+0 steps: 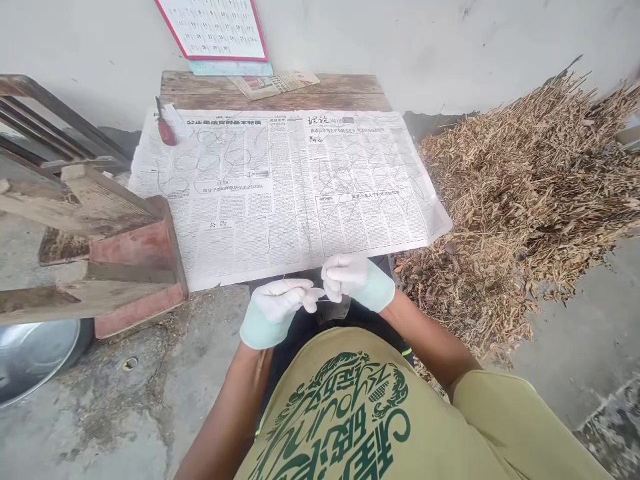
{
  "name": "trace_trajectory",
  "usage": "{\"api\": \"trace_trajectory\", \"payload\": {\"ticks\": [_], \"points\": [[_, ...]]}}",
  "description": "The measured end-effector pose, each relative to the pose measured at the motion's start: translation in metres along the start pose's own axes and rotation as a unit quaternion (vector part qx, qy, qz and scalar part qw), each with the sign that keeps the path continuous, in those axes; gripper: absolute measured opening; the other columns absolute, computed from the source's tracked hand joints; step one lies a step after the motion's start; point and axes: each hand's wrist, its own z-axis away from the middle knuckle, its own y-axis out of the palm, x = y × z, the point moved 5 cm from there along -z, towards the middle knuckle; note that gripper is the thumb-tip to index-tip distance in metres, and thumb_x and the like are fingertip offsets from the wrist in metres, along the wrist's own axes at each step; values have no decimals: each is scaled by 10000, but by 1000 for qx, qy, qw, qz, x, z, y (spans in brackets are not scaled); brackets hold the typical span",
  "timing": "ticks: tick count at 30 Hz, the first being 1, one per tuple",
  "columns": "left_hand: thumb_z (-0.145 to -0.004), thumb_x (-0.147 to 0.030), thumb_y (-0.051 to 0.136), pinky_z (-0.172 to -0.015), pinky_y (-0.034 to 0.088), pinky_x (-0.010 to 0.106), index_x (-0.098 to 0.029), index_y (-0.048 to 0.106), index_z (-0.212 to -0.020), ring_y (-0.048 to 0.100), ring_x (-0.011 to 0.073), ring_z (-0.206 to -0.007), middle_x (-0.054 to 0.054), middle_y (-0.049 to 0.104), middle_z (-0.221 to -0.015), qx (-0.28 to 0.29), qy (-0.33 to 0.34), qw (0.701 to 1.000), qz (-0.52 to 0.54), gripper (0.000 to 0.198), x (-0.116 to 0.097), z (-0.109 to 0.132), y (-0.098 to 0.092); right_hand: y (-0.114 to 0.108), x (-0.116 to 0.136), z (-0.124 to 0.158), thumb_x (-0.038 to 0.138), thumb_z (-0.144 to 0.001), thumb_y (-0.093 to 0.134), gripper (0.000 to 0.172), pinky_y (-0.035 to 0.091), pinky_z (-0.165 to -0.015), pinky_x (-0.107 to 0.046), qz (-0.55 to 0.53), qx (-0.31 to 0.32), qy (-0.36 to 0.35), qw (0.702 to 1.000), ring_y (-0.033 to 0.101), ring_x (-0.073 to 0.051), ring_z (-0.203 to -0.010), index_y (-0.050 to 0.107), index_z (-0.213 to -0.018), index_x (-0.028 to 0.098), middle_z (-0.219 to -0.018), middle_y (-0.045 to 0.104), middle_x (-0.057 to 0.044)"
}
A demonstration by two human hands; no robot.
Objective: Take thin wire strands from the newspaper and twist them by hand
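Observation:
My left hand (280, 303) and my right hand (353, 280) wear white gloves with pale green cuffs. They are close together over my lap, just off the front edge of the newspaper (240, 250). Both are closed in a pinch, with a thin strand (327, 301) running between the fingertips. Whether the strand is wire or a fine root I cannot tell. Similar thin, curly strands (345, 173) are spread over the right half of the paper, and fewer, loosely bent strands (237, 157) lie on the left half. A red-handled tool (166, 130) rests at the paper's far left corner.
The newspaper covers a wooden table (340, 93) against a wall. A calendar (215, 30) stands behind it. To the left are a tipped wooden stool (135, 247) and a metal basin (40, 353). A heap of dry stalks (525, 187) fills the right side.

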Motion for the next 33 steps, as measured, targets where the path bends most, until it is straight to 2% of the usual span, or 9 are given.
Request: {"api": "trace_trajectory", "payload": {"ticks": [3,7,10,14,16,19,24,28,33], "points": [[-741,-359,891,-886,629,523,-142,824,-949,771,268,-736,59,727,-597,-36,-16,999,-15,308,0,1,4,-2,14,5,156,-820,622,39,465,-530,-240,131,-53,9,990,596,-124,-516,642,-852,149,-567,652,24],[-755,-366,878,-843,638,409,-118,801,-1021,768,235,-759,90,775,-726,-119,-76,988,-65,373,-4,2,8,-3,34,9,146,-883,532,164,492,-630,-247,303,-138,-40,942,621,-118,-614,693,-914,159,-640,662,27],[-728,-389,888,-817,636,365,-98,782,-1065,757,201,-722,125,802,-868,-165,-84,980,-76,458,-9,2,13,-3,38,10,187,-945,504,215,515,-774,-290,419,-199,-77,883,652,-140,-758,714,-995,186,-771,695,13],[-705,-401,893,-840,632,363,-85,767,-1078,758,193,-724,120,803,-893,-210,-80,972,-74,505,-11,-1,18,-2,27,12,219,-1005,501,243,479,-968,-333,554,-260,-112,783,664,-189,-1030,729,-1088,204,-1099,741,-55],[-725,-405,875,-851,627,352,-86,763,-1085,763,191,-747,116,802,-900,-226,-75,968,-84,494,-10,-2,18,-2,17,14,230,-1030,482,273,472,-987,-330,589,-266,-119,754,668,-202,-1047,730,-1138,198,-1127,745,-73],[-754,-424,843,-868,620,354,-92,753,-1114,764,191,-769,111,801,-916,-241,-72,961,-111,498,-8,-4,16,-4,4,17,237,-1056,433,327,470,-996,-315,603,-263,-145,739,674,-207,-1058,719,-1206,187,-1138,749,-90],[-810,-368,771,-855,600,319,-130,743,-1186,761,173,-758,79,801,-911,-197,-111,954,-197,446,0,-8,17,-8,-1,17,198,-1063,377,365,468,-881,-295,639,-264,-142,708,660,-196,-918,733,-1148,196,-996,743,-87],[-836,-312,704,-796,587,281,-160,759,-1175,759,172,-750,44,794,-839,-186,-113,942,-255,376,2,-11,20,-7,1,12,122,-1035,371,359,412,-757,-280,697,-229,-119,669,587,-178,-785,725,-1048,178,-861,695,-70],[-829,-252,662,-813,572,301,-164,763,-1183,763,197,-741,12,748,-657,-198,-141,921,-305,378,3,-13,21,-5,0,3,122,-1010,428,282,375,-722,-298,760,-161,-81,624,569,-190,-775,701,-1078,147,-871,672,-82]]}}
